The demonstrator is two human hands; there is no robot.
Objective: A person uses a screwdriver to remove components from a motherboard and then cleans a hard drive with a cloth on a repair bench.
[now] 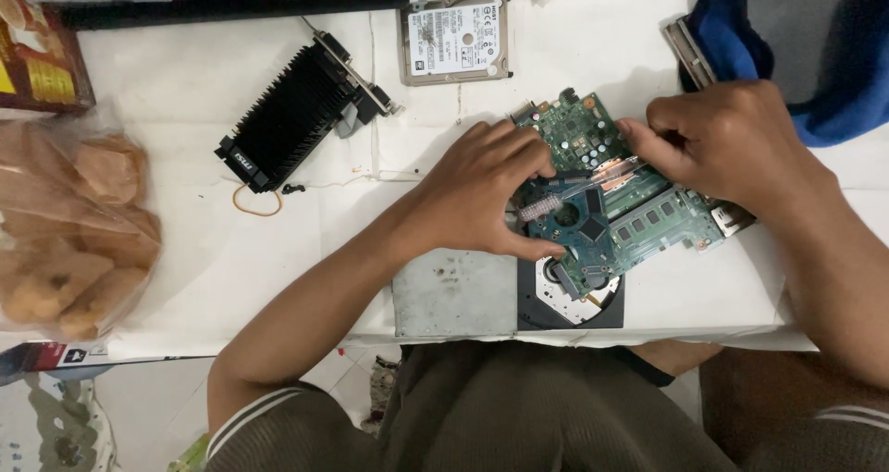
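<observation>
Olive-grey clothing of the seated person fills the lower edge, nearest the lens. White counter (231, 259): paper-covered, carrying all items. Clear bag of fried snacks (69, 231), far left. Black finned card (292, 115), upper centre-left. Green circuit board (616, 199), centre-right, tilted, resting over a grey metal drive (454, 291). Hard disk (456, 39), top centre. Blue cloth (787, 55), top right. Left hand (482, 194): fingers spread, thumb pressing the board's left edge. Right hand (718, 138): curled, fingertips pinched at the board's copper pipe. Rubber band (255, 203), beside the card.
</observation>
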